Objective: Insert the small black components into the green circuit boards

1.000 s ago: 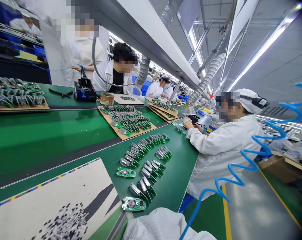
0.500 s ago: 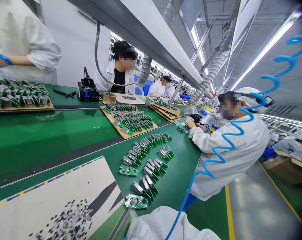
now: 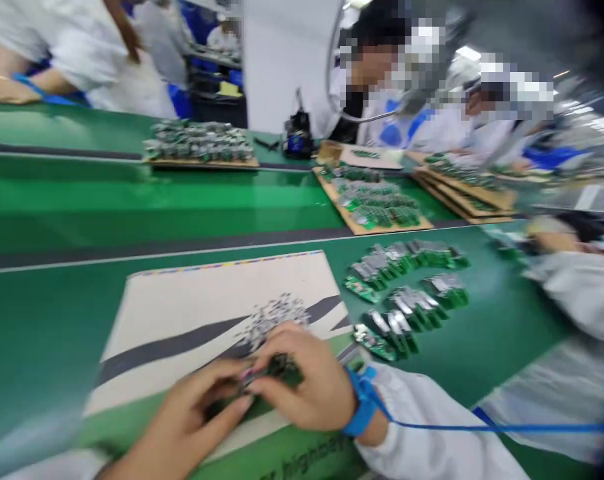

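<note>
My left hand point(image 3: 187, 407) and my right hand point(image 3: 315, 383) meet over the near part of a printed cardboard sheet point(image 3: 177, 320). Their fingertips pinch a small circuit board point(image 3: 283, 365), mostly covered by the fingers and blurred. A blue wrist strap point(image 3: 363, 401) with a cord circles my right wrist. Just beyond the fingers lies a loose heap of tiny black-and-clear parts point(image 3: 277, 317) on the sheet. To the right, circuit boards with metal housings point(image 3: 402, 310) stand on edge in curved rows on the green bench.
Across the bench are a board-filled cardboard tray point(image 3: 377, 200), another loaded tray point(image 3: 202, 143) and stacked cardboard sheets point(image 3: 465, 190). A black device point(image 3: 298, 133) stands at the back. A co-worker's sleeve point(image 3: 577, 293) is close on the right; other people work opposite.
The view has swung left and down. Both my hands now show, pinching a board over the cardboard sheet; earlier only a white sleeve was visible at the bottom edge.
</note>
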A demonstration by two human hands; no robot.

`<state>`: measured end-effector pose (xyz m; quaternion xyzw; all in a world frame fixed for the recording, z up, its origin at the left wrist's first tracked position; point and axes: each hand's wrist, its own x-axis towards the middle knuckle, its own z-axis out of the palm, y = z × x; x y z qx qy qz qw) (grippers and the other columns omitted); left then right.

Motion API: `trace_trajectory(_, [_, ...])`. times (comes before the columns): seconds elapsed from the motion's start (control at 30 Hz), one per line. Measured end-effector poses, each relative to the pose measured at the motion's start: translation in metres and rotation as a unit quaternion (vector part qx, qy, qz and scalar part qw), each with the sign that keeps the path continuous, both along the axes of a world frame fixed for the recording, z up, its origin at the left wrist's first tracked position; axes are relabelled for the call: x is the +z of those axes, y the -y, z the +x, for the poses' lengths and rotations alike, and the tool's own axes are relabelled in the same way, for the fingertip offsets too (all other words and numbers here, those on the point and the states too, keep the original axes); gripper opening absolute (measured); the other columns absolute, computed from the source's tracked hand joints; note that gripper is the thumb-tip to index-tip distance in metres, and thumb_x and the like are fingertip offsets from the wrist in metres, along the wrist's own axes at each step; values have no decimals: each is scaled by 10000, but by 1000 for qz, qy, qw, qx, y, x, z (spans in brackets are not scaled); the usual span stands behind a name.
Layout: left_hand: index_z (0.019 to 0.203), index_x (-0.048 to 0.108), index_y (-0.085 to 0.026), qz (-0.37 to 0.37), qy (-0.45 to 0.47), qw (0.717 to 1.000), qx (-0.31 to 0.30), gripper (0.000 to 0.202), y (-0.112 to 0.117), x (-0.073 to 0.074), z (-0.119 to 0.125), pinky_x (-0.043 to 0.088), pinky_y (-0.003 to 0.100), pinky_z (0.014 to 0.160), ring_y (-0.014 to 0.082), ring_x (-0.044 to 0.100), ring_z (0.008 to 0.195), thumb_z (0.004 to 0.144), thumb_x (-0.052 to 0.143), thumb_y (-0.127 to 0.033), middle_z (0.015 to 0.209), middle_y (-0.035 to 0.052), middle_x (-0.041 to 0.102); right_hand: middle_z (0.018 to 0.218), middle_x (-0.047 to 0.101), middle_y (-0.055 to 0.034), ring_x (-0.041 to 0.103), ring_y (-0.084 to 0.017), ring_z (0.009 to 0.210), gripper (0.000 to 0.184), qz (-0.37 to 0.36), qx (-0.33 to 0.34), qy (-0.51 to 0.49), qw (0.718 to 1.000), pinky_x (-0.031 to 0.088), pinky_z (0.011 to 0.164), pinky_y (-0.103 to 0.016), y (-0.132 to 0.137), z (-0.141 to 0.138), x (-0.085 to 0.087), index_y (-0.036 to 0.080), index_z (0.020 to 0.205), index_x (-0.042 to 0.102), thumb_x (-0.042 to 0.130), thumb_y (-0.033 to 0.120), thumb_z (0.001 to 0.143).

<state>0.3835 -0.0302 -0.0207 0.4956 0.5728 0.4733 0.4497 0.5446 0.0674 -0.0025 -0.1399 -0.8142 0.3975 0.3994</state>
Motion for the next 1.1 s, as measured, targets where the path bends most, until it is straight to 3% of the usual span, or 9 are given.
trace_trajectory(0.17, [1003, 638, -187, -8, 48, 998, -39, 201, 4, 5, 4, 569, 272, 801, 172, 673, 869, 802, 635, -192, 977, 54, 689, 826, 608, -22, 555, -172, 806, 175, -6, 28, 27, 999, 474, 718, -313, -1, 8, 5, 220, 968, 526, 583, 113, 841])
trace_trajectory(0.4, [961, 623, -161, 1, 54, 998, -41, 171, 5, 8, 7, 562, 268, 760, 166, 644, 827, 794, 636, -194, 897, 47, 654, 752, 618, -19, 531, -164, 699, 112, 73, 29, 7, 997, 443, 646, -328, -2, 6, 5, 206, 903, 569, 604, 113, 850])
trace_trajectory(0.63, [991, 637, -181, 16, 23, 997, -66, 178, 5, 11, 6, 564, 262, 775, 163, 652, 846, 817, 604, -158, 935, 46, 680, 737, 639, -24, 538, -157, 660, 95, 77, 40, -2, 996, 443, 612, -325, -3, 5, 7, 212, 911, 609, 560, 134, 888])
trace_trajectory(0.77, [974, 637, -195, 29, -5, 997, -68, 162, 5, 8, 4, 571, 270, 774, 170, 660, 843, 820, 605, -155, 934, 41, 689, 723, 607, -24, 539, -156, 666, 79, 39, 41, 10, 998, 454, 612, -319, -2, 3, 6, 208, 876, 620, 558, 163, 895])
trace_trajectory(0.93, [962, 643, -199, 33, -15, 997, -67, 148, 5, 7, 2, 575, 258, 728, 178, 669, 815, 829, 593, -160, 900, 44, 688, 855, 644, -78, 617, -171, 800, 95, -31, 57, -5, 998, 529, 689, -308, 0, 0, 4, 177, 898, 657, 567, 150, 881])
trace_trajectory(1.1, [956, 658, -206, 39, -50, 995, -83, 147, 5, 7, 1, 568, 262, 707, 171, 653, 765, 831, 590, -171, 861, 37, 690, 833, 676, -86, 650, -162, 772, 111, -76, 70, -10, 995, 546, 671, -272, 0, -1, 5, 160, 885, 692, 582, 145, 873])
